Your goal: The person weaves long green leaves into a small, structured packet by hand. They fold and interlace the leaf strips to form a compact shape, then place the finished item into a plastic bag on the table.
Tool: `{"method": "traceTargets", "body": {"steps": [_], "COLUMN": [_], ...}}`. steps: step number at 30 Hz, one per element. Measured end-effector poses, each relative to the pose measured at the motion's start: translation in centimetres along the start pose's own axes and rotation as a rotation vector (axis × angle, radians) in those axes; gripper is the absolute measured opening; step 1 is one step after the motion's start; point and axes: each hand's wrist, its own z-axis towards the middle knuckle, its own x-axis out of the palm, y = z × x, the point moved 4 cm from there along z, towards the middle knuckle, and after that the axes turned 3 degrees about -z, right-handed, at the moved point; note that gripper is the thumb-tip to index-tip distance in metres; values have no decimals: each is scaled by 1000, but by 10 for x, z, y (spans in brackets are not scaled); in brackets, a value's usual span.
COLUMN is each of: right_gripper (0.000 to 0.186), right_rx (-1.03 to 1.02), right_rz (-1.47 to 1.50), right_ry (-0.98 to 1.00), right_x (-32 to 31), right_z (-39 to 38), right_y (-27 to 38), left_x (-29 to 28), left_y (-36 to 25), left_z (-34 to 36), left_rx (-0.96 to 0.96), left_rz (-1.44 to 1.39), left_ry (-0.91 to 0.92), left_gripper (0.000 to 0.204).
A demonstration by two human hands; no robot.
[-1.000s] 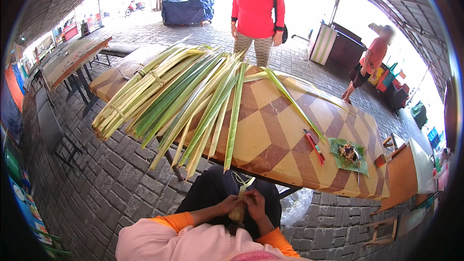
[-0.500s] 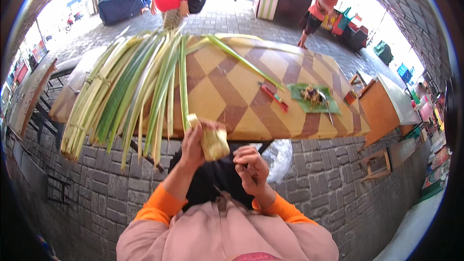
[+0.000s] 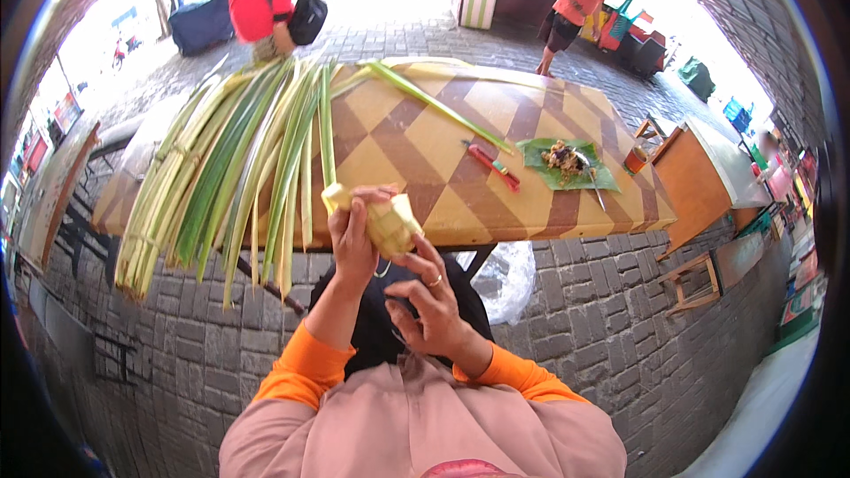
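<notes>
Over the table's near edge, my left hand [image 3: 352, 243] grips a woven palm-leaf pouch [image 3: 394, 224], pale yellow-green and box-shaped. Its fingers wrap the pouch's left side, with a folded leaf end [image 3: 336, 197] poking out above them. My right hand [image 3: 431, 301], wearing a ring, has its fingers apart; the fingertips touch the pouch's lower right side. To the left, a large bundle of long green and yellow palm leaves [image 3: 199, 186] lies across the table, its ends hanging over the near edge. One separate leaf strip [image 3: 440, 107] slants across the tabletop.
On the patterned table [image 3: 390, 155] lie a red-handled tool [image 3: 492, 165] and a green leaf [image 3: 538, 179] bearing food and a spoon [image 3: 595, 186]. A small cup [image 3: 635, 160] stands at the right. A clear plastic bag [image 3: 505, 283] is below. Two people stand beyond.
My right hand has moved up and left and opened its fingers onto the pouch. The pouch has tilted and risen slightly. The person in red beyond the table has shifted left.
</notes>
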Motion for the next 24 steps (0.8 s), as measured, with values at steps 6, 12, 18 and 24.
{"method": "traceTargets", "body": {"steps": [6,12,18,24], "right_gripper": [23,23,28,27], "right_rx": [131,420,505,331], "right_rz": [177,872,1165,1057], "right_ry": [42,71,22,56], "right_x": [1,1,6,20], "right_z": [0,-10,-5,-11], "right_y": [-11,-28,-22,-22], "left_x": [-4,11,3,-11], "left_y": [-2,-6,-2,13], "left_z": [-4,-9,-8,-6], "left_rx": [170,195,174,-42], "left_rz": [172,224,176,-130], "left_ry": [5,89,16,-72], "left_gripper": [27,26,27,34]}}
